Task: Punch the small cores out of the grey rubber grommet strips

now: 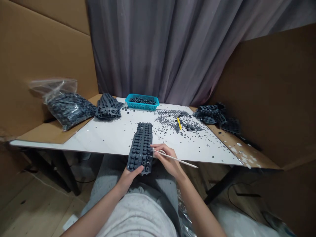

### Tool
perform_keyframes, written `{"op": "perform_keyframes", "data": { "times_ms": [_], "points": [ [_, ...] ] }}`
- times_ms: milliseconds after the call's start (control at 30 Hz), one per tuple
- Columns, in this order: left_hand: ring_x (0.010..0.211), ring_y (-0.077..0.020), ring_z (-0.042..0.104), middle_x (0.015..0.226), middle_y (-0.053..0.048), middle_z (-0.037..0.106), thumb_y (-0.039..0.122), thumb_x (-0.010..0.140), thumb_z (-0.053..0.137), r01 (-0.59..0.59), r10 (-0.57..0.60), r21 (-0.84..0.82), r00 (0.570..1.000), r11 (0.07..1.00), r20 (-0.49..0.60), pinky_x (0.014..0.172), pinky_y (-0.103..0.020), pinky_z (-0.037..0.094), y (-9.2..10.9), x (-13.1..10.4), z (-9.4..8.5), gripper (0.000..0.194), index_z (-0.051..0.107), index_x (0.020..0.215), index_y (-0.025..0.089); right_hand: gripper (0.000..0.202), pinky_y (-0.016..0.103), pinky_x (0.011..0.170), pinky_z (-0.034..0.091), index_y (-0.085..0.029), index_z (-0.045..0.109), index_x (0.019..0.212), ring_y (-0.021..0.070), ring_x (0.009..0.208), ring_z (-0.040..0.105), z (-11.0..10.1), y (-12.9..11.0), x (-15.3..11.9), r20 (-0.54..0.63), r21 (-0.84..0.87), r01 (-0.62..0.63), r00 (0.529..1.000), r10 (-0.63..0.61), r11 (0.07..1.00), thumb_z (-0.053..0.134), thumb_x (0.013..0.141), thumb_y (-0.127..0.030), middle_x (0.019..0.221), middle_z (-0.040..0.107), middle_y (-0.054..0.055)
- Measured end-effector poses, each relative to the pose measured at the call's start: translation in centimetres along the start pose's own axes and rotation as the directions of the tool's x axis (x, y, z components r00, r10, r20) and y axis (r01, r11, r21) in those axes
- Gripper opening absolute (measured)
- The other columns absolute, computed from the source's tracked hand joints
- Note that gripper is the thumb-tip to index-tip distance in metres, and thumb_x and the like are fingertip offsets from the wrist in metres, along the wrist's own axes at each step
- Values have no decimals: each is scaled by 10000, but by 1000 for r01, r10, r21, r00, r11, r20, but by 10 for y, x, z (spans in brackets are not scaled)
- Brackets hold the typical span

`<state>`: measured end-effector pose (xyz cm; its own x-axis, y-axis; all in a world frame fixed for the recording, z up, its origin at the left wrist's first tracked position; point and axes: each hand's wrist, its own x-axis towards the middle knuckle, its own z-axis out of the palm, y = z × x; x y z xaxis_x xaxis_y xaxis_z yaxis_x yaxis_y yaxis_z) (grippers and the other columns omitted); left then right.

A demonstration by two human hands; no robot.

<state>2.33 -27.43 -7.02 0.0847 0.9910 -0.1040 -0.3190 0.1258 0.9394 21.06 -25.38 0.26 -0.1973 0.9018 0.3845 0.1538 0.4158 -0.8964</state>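
A long dark grey sheet (142,141) with rows of round raised parts slants over the table's front edge. My left hand (130,177) grips its near end, thumb on top and the other fingers hidden beneath. On the sheet's right side is my right hand (168,158), its fingers closed round a thin white stick (184,161). The stick's one end meets the sheet's right edge, and its pointed end sticks out to the right.
Small dark bits lie scattered on the white table (111,131) around a yellow tool (179,123). Behind stands a teal basket (142,106) of dark pieces. A filled plastic bag (69,107) and stacked sheets (108,107) are left; more sheets (213,115) lie right.
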Motion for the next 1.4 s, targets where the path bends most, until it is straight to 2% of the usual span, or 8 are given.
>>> {"op": "perform_keyframes", "data": {
  "times_ms": [100,167,333,500,933,1400],
  "points": [
    [1029,-314,635,1059,-129,701,477,623,793,10,-11,-28,1000,1000,-27,923,-433,479,-2,4,0,530,705,1013,131,159,343,796,512,-207,625,874,212,995,635,2,2,3,141,-79,105,986,-93,991,586,882,-360,1060,677,102],
    [1017,-306,641,1050,-124,705,463,619,800,4,-5,-25,998,1000,-62,921,-417,480,0,4,3,521,707,1009,128,141,338,784,510,-209,622,870,208,983,634,4,3,2,169,-96,159,975,-141,983,582,888,-343,1056,681,102],
    [961,-274,663,969,-101,728,413,587,817,-28,27,1,992,1000,-125,871,-346,507,12,3,11,463,722,940,130,85,368,879,488,-210,618,881,204,1017,623,6,3,-7,185,-90,227,961,-207,970,593,887,-292,1057,688,99],
    [921,-271,674,927,-102,734,388,569,814,-31,34,23,985,999,-171,818,-327,526,14,5,15,440,720,903,118,90,352,860,493,-205,615,880,200,1000,635,7,6,-8,127,-105,190,976,-176,976,583,893,-289,1084,687,102],
    [874,-276,687,876,-101,739,382,551,812,-21,26,27,978,999,-205,773,-335,544,15,5,15,426,724,872,116,74,345,861,507,-213,586,910,195,1011,641,4,10,-9,187,-163,238,960,-207,957,549,912,-278,1081,681,102],
    [860,-279,690,875,-110,737,379,526,835,-15,19,19,973,1000,-230,777,-352,544,12,10,13,439,725,858,114,152,341,804,562,-206,568,931,190,1005,613,14,23,2,250,-357,449,891,-380,819,419,959,-220,1011,670,113]
  ]
}}
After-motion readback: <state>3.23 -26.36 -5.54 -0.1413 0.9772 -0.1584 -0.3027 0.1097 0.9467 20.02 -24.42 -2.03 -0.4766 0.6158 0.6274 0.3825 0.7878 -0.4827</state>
